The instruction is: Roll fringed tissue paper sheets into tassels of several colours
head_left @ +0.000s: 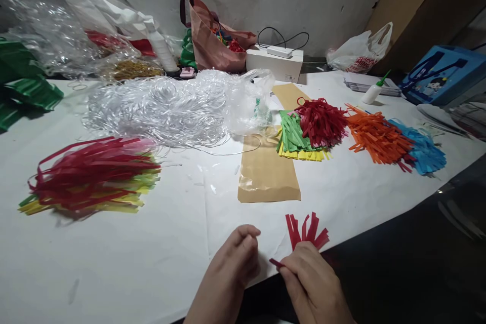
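Observation:
My right hand (313, 278) is closed around a red paper tassel (304, 228) at the table's front edge. Its cut strips fan out above my knuckles, and a thin twisted red end pokes out to the left by my thumb. Just left of it, my left hand (235, 263) is loosely curled, with nothing visible in it and its palm side partly hidden. A heap of dark red fringed tassels (322, 120) lies farther back, on green fringed paper (294, 131). Orange tassels (379, 136) and blue tassels (425, 149) are to its right.
Long red, pink and yellow fringed strips (94, 177) lie at left. A tangle of clear cord (163, 109) and brown tape-like sheet (269, 177) occupy the middle. Behind are a pink bag (214, 43), white box (275, 63), glue bottle (372, 93) and blue bag (442, 76).

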Motion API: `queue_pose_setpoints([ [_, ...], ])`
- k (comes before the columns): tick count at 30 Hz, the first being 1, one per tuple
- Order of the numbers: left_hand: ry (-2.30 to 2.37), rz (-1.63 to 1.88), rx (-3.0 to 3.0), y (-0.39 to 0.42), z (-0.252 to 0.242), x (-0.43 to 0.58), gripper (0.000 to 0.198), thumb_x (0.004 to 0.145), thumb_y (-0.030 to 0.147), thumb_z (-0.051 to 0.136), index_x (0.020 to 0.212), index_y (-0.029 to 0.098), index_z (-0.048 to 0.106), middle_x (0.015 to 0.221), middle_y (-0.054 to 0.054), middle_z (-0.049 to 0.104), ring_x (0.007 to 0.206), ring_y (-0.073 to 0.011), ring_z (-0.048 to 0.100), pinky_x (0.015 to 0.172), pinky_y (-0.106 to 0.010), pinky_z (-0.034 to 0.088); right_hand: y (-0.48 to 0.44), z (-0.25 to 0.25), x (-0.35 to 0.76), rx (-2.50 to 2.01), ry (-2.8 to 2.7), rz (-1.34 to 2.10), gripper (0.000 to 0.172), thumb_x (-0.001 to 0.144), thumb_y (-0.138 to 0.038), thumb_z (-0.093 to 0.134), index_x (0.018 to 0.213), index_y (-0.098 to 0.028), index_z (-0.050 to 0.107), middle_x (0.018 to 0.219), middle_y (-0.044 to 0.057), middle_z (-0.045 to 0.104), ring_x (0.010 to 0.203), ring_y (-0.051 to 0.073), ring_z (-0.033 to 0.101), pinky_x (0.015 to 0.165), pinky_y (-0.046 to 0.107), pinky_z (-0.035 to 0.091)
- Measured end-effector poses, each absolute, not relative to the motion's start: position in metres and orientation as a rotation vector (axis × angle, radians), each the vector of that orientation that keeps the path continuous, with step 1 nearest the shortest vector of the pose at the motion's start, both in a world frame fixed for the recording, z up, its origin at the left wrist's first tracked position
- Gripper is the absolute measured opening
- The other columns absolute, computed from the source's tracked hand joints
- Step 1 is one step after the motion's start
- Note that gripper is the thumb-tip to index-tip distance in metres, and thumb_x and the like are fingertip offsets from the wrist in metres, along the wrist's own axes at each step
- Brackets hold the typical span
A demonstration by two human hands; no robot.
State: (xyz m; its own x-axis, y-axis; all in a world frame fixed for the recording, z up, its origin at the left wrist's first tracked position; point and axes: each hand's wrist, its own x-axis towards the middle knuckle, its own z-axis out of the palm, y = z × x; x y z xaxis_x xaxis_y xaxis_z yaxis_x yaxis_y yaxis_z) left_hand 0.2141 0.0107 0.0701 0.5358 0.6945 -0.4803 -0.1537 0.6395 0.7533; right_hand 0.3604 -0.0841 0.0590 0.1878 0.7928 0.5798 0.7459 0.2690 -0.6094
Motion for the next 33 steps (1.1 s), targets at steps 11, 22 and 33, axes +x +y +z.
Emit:
queue_pose_setpoints([
  [11, 0.876, 0.556, 0.544, 0.014, 0.065, 0.218, 0.04, 0.077, 0.049, 0.082, 0.096, 0.017, 0.066, 0.08, -0.004, 0.076, 0.042, -0.0033, 0.053, 0.042, -0.013, 0.043, -0.082, 0.063, 0.366, -1.531, -1.519, 0.121, 0.02, 0.097, -0.008, 0.047, 0.085, -0.019, 0.058, 0.07, 0.0, 0.058, 0.062, 0.014, 0.055, 0.059, 0.025, 0.046],
  [22, 0.808, 0.53, 0.516, 0.009, 0.063, 0.224, 0.045, 0.081, 0.054, 0.078, 0.101, 0.016, 0.065, 0.063, 0.006, 0.056, 0.045, -0.0023, 0.042, 0.044, -0.014, 0.032, -0.071, 0.062, 0.362, -1.485, -1.607, 0.118, 0.021, 0.094, -0.003, 0.046, 0.086, -0.018, 0.056, 0.069, 0.001, 0.057, 0.063, 0.015, 0.053, 0.065, 0.029, 0.047],
  [33, 0.758, 0.487, 0.318, 0.011, 0.059, 0.222, 0.039, 0.065, 0.04, 0.094, 0.078, 0.014, 0.068, 0.066, 0.003, 0.057, 0.053, -0.0033, 0.042, 0.049, -0.015, 0.033, -0.07, 0.063, 0.359, -1.466, -1.625, 0.083, 0.021, 0.094, -0.002, 0.046, 0.085, -0.018, 0.056, 0.069, 0.001, 0.056, 0.061, 0.014, 0.051, 0.069, 0.032, 0.047],
])
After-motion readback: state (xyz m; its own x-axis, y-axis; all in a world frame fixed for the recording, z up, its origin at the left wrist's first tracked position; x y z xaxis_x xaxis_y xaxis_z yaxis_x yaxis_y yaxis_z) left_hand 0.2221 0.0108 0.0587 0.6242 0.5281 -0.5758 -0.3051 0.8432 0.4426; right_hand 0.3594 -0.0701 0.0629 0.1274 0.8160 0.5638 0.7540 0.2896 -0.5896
